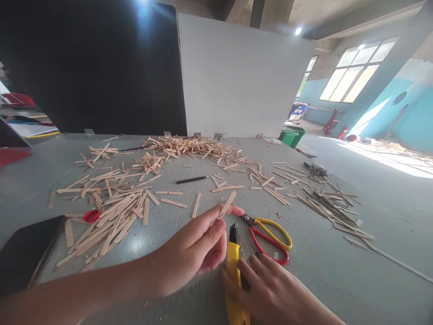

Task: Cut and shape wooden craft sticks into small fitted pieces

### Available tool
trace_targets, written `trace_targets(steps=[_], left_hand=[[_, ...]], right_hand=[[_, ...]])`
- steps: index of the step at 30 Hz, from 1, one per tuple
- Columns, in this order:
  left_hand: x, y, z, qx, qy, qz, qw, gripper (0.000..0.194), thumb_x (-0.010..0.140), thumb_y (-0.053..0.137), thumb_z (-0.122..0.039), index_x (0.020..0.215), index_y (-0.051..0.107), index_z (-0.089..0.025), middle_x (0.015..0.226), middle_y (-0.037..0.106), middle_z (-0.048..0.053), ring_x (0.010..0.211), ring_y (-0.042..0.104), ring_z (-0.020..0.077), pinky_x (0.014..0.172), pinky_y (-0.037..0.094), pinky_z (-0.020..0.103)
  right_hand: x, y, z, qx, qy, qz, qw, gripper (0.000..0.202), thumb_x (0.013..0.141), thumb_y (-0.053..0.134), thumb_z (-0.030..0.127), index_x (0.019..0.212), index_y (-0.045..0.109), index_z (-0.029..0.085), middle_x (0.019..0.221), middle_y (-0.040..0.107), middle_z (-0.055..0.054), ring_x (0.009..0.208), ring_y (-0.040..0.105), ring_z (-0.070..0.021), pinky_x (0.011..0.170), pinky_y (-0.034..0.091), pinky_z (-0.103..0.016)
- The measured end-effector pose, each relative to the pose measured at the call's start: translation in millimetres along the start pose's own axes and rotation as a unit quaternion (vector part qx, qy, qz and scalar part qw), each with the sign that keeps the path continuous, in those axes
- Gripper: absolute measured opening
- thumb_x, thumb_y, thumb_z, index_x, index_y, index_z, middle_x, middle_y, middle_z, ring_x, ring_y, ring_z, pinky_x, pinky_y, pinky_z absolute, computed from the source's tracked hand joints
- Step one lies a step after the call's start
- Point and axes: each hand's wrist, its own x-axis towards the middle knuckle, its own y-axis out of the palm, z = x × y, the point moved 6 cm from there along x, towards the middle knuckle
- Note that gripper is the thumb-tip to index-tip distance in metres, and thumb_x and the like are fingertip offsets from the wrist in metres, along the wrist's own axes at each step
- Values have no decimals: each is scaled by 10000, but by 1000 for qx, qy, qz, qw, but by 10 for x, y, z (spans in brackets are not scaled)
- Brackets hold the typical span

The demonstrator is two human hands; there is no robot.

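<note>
Between the thumb and fingers of my left hand a wooden craft stick is pinched, tilted up and to the right. My right hand has its fingers round a yellow utility knife, whose black tip points away from me. Part of the knife's body is hidden under those fingers. Just beyond the right hand lie scissors with one yellow and one red handle loop; the left index finger covers their blade end. A black pen-like tool lies farther off on the grey table.
Loose craft sticks spread over the left side, with a larger heap at the back. Thin wood strips lie at right. A red ring and a dark flat object are at left. A white panel stands behind.
</note>
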Motion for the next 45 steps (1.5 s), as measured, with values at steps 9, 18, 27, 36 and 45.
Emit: trace_targets(steps=[9, 18, 27, 36, 45], left_hand=[[229, -97, 431, -59, 42, -72, 995, 373, 1144, 387, -456, 1428, 430, -217, 923, 668, -5, 693, 543, 134, 749, 477, 316], [217, 105, 573, -59, 7, -39, 997, 308, 1042, 648, -480, 988, 731, -188, 1188, 755, 84, 851, 639, 151, 722, 452, 275], [219, 212, 714, -154, -33, 1, 987, 304, 1110, 507, -526, 1197, 375, -266, 1085, 798, 73, 708, 753, 174, 686, 566, 325], [234, 139, 708, -116, -14, -26, 993, 277, 1078, 620, -470, 999, 519, -224, 654, 602, -77, 565, 511, 97, 573, 389, 222], [241, 206, 720, -152, -74, -7, 986, 333, 1010, 728, -463, 1144, 513, -246, 1025, 834, 58, 541, 737, 131, 497, 541, 206]], right_hand=[[-314, -105, -533, 289, 259, -170, 906, 183, 1027, 523, 171, 1200, 571, 208, 736, 727, 3, 488, 668, -145, 483, 574, -242], [-487, -98, -665, 403, 466, -204, 761, 131, 1003, 689, 401, 1069, 638, 300, 586, 681, 79, 396, 604, -106, 394, 492, -172], [-416, -2, -526, 399, 408, -166, 804, 205, 921, 755, 235, 1097, 690, 316, 637, 735, 89, 414, 633, -110, 414, 497, -185], [-323, 19, -457, 401, 348, -182, 828, 316, 895, 704, 142, 1185, 717, 266, 686, 769, 67, 415, 650, -89, 438, 527, -169], [-303, 72, -536, 395, 370, -171, 823, 247, 921, 716, 163, 1143, 719, 270, 689, 758, 70, 442, 656, -88, 449, 524, -181]])
